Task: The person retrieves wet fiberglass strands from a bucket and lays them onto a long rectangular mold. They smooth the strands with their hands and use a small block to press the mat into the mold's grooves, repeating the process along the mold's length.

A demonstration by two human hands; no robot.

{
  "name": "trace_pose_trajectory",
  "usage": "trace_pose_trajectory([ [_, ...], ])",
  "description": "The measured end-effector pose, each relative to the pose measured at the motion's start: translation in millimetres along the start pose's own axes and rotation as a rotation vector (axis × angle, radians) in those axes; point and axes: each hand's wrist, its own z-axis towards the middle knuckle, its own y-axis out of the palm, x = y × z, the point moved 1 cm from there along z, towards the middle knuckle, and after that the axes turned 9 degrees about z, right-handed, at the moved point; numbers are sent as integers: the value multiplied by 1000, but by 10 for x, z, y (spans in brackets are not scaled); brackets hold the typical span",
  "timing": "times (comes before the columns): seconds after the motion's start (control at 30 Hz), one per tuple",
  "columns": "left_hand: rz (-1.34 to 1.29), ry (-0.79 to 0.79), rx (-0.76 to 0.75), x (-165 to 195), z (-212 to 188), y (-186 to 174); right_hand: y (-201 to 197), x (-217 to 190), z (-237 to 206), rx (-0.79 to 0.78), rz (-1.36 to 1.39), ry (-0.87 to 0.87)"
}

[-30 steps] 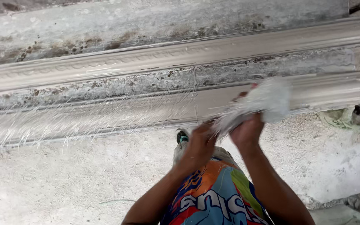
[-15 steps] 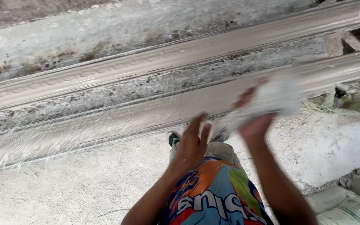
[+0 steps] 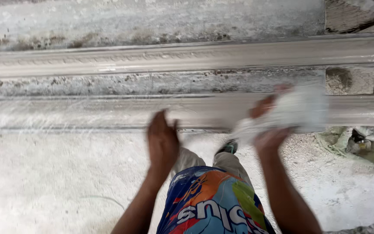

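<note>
Head view. Two long moulded plaster strips are seen lying side by side on a rough, plaster-caked bench. The farther strip (image 3: 187, 56) runs across the upper part of the frame; the nearer strip (image 3: 109, 112) runs parallel below it, with a crusted band of bench surface (image 3: 152, 82) between them. Fine pale fibres are noted along the left stretch of the nearer strip.

The right hand (image 3: 271, 125) is closed around a wad of white fibrous material (image 3: 295, 110), which is held in front of the right part of the nearer strip, just short of that strip's end. Whether the wad touches the strip cannot be told, since the wad and hand are blurred.

The left hand (image 3: 163, 141) is held open and empty, fingers together and pointing up toward the nearer strip's lower edge, near it. Contact cannot be confirmed. The two hands are held apart.

Below the hands, brightly coloured patterned shorts (image 3: 213, 203), grey trouser legs and one dark shoe (image 3: 229, 146) are seen above a white, dusty floor (image 3: 44, 182). Lumps of debris (image 3: 360, 145) are noted under the right end of the bench.
</note>
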Motion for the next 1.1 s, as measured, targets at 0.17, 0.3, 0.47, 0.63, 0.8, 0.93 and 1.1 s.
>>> trace_pose_trajectory([
  [0.17, -451, 212, -19, 961, -455, 270, -133, -26, 18, 32, 30, 182],
  [0.3, -145, 11, -115, 384, -127, 453, -539, -1105, 856, 51, -113, -103],
  [0.47, 592, 95, 264, 193, 241, 77, -534, -1459, 1037, 61, -148, -203],
  [0.63, -579, 229, 31, 1303, -158, 42, -212, -399, 172, 40, 3, 174],
  [0.8, -551, 165, -122, 1218, -259, 550, -436, -792, 459, 65, -52, 63],
  [0.93, -130, 182, -68, 565, 29, 628, -751, -1740, 1039, 229, -214, -296],
  [1.1, 405, 191, 225, 725, -2, 202, -609, -1412, 616, 149, -153, -248],
])
